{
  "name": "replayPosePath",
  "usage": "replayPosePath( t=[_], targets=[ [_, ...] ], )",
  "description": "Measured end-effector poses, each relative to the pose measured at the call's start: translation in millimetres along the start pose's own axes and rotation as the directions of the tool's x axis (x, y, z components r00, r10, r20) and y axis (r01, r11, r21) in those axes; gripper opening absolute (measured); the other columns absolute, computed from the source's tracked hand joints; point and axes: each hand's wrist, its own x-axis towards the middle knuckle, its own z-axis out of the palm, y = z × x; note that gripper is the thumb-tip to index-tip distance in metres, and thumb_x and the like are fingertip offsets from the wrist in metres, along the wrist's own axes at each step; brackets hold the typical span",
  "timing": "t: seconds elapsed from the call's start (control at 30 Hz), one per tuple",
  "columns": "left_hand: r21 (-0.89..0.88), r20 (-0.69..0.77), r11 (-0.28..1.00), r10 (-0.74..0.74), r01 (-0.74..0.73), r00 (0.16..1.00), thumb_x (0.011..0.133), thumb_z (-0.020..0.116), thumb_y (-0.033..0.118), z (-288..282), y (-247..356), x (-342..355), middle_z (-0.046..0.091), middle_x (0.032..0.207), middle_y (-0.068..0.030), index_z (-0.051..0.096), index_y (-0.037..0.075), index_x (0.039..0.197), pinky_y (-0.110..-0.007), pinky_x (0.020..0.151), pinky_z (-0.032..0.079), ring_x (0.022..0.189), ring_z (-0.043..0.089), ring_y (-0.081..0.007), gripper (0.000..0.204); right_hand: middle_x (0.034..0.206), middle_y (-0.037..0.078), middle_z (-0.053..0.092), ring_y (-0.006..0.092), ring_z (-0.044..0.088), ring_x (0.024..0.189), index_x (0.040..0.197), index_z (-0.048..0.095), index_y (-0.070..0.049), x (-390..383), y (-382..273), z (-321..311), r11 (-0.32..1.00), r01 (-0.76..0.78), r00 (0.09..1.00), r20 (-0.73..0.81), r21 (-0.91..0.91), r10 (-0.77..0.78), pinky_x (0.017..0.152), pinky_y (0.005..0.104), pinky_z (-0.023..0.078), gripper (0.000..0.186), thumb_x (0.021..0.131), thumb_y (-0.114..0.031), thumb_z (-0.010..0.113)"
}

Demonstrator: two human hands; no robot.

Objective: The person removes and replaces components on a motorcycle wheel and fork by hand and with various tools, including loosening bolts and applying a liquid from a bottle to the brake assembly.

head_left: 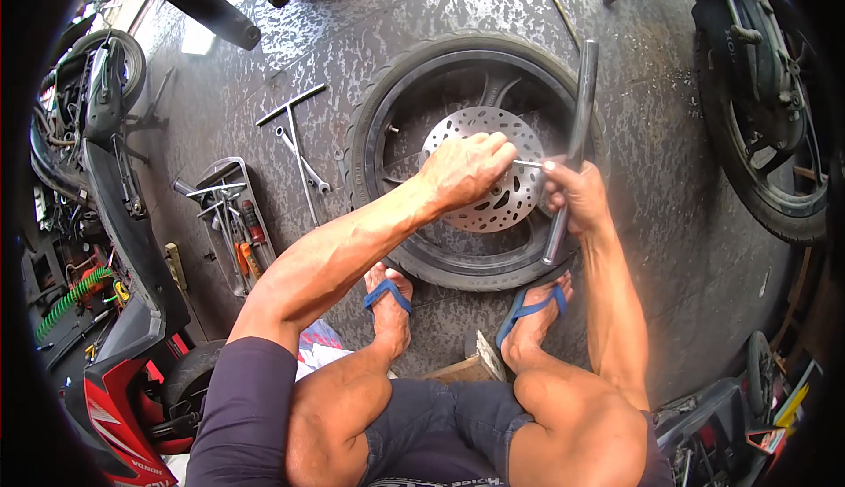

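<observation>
Dark floor (669, 311), left fist (466, 168) over disc (517, 198)

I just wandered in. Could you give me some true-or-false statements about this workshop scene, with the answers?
1. The wheel lies flat on the floor. True.
2. Both hands are empty. False: the right hand grips a metal bar.
3. The left hand is over the brake disc. True.
4. The brake disc has no holes. False: it has many.
5. The flip-flops are blue. True.
6. The T-handle wrench is on the wheel. False: it lies on the floor, left of it.
</observation>
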Motion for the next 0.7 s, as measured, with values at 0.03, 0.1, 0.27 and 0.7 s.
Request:
replayPosePath(
  t=[0.03,0.1,0.27,0.7],
  targets=[
    [-0.011,-0.013,1.0,0.002,-0.002,1.0,0.085,0.064,0.014,1,-1,-1,0.058,0.087,-0.011,0.055,0.005,0.093,-0.043,0.066,0.055,0.086,0.066,-0.0308,0.015,0.067,0.002,0.06,0.0057,0.051,0.047,0.095,0.065,0.001,-2,-4,3,0.998,0.024,0.999,-0.028,-0.056,-0.025,0.042,0.0219,0.042,0.02,0.088,-0.015,0.074],
    [-0.015,-0.033,1.0,0.007,-0.007,0.999,0.085,0.064,0.014,2,-3,-3,0.058,0.087,-0.0113,0.055,0.005,0.093,-0.043,0.066,0.055,0.086,0.066,-0.0311,0.015,0.067,0.002,0.06,0.0063,0.051,0.048,0.095,0.066,0.001,-6,-11,10,0.978,0.059,0.994,-0.073,-0.198,-0.075,0.043,0.0218,0.041,0.02,0.089,-0.015,0.074],
    [0.011,-0.013,1.0,-0.022,0.022,1.0,0.086,0.065,0.014,-1,-9,0,0.06,0.087,-0.0119,0.055,0.005,0.094,-0.044,0.066,0.054,0.083,0.066,-0.032,0.016,0.067,0.001,0.06,0.0058,0.052,0.048,0.092,0.065,0.0,4,-10,9,0.985,0.047,0.997,-0.054,-0.168,-0.057,0.043,0.0213,0.041,0.018,0.089,-0.016,0.074],
    [-0.048,-0.017,0.997,-0.06,0.06,0.998,0.091,0.064,0.018,0,-9,-1,0.06,0.088,-0.012,0.055,0.005,0.094,-0.045,0.064,0.054,0.083,0.066,-0.0334,0.016,0.068,0.002,0.063,0.0061,0.052,0.047,0.093,0.066,0.0,13,-5,10,0.983,0.105,0.989,-0.087,-0.151,-0.119,0.044,0.0213,0.042,0.021,0.091,-0.02,0.074]
  ],
)
